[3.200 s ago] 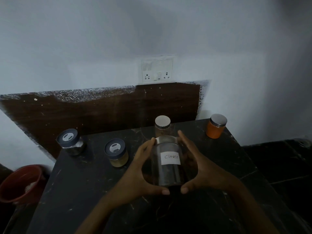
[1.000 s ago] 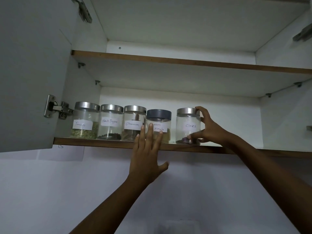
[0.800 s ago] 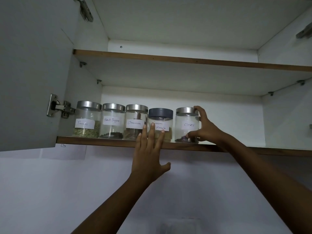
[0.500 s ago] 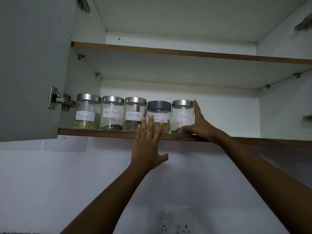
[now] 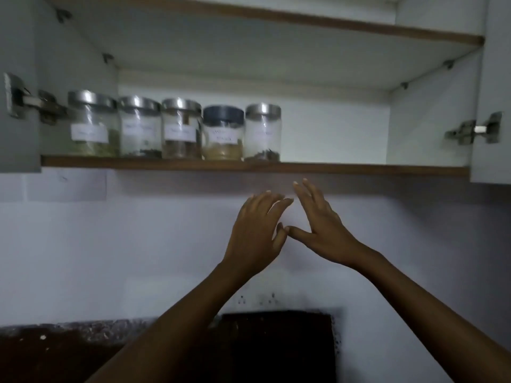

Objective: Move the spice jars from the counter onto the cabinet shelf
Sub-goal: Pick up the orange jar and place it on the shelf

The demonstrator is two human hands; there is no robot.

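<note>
Several glass spice jars stand in a row on the left half of the cabinet shelf [image 5: 359, 169]. The cloves jar [image 5: 262, 132], steel-lidded, is the rightmost, touching the grey-lidded jar [image 5: 223, 133] beside it. Left of those stand three more steel-lidded jars [image 5: 181, 129]. Labels are blurred. My left hand [image 5: 255, 233] and my right hand [image 5: 320, 226] hang below the shelf edge in front of the wall, fingers straight and spread, thumbs nearly touching, holding nothing. The counter and its jars are out of view.
Open cabinet doors flank the shelf, the left door [image 5: 16, 78] and the right door [image 5: 495, 92], each with a metal hinge. An upper shelf [image 5: 276, 16] runs above. A wall socket [image 5: 258, 299] and a dark backsplash [image 5: 276, 344] lie below.
My right hand let go of the cloves jar, now standing against the grey-lidded jar. Both hands dropped below the shelf and came together. The view tilted downward.
</note>
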